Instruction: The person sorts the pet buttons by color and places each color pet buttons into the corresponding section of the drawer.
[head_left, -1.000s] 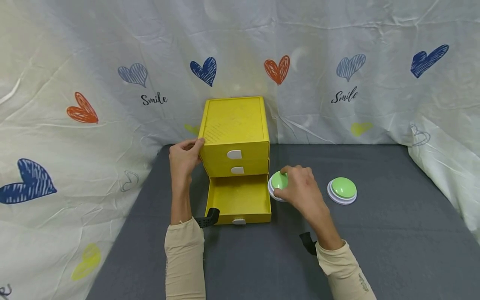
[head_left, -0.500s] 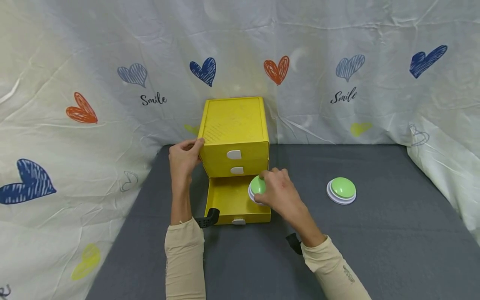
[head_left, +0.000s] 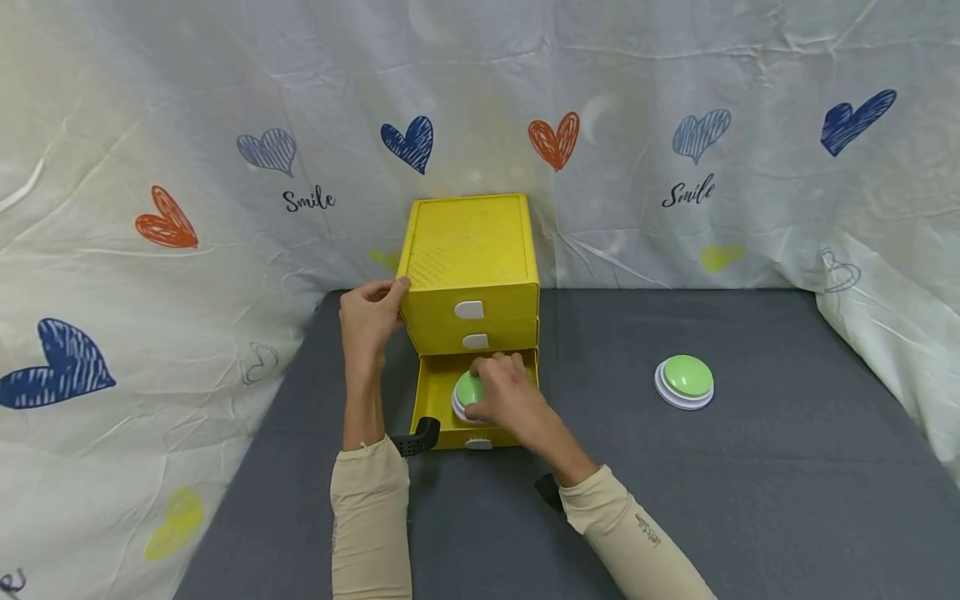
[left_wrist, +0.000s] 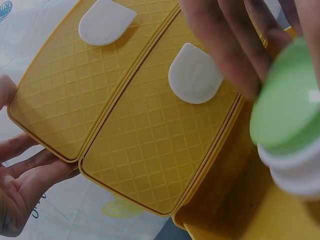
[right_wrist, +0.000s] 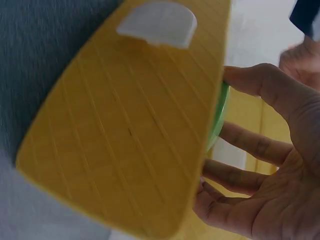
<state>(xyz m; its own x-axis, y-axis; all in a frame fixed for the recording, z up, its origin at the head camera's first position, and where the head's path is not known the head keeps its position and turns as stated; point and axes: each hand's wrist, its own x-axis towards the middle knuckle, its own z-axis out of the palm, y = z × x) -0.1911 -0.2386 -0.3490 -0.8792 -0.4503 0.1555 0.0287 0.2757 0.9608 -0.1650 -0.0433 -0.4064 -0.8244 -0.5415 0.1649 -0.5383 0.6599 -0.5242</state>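
A green-domed push button with a white base is pinched between the thumb and fingers of my right hand. Hand and button are over the pulled-out bottom drawer of a yellow drawer unit; whether the base touches the drawer floor I cannot tell. In the right wrist view, the drawer's front hides most of the button. My left hand rests at the unit's upper left front corner, with the fingers fairly straight along its side in the left wrist view. The two upper drawers, with white handles, are pushed in.
A second push button, also green on white, stands on the dark grey table cloth to the right. Behind the drawer unit hangs a pale curtain printed with hearts. A black strap sticks out from the left wrist.
My right hand has carried the push button leftward, from beside the bottom drawer to over its middle. The left hand and the drawer unit stay in place.
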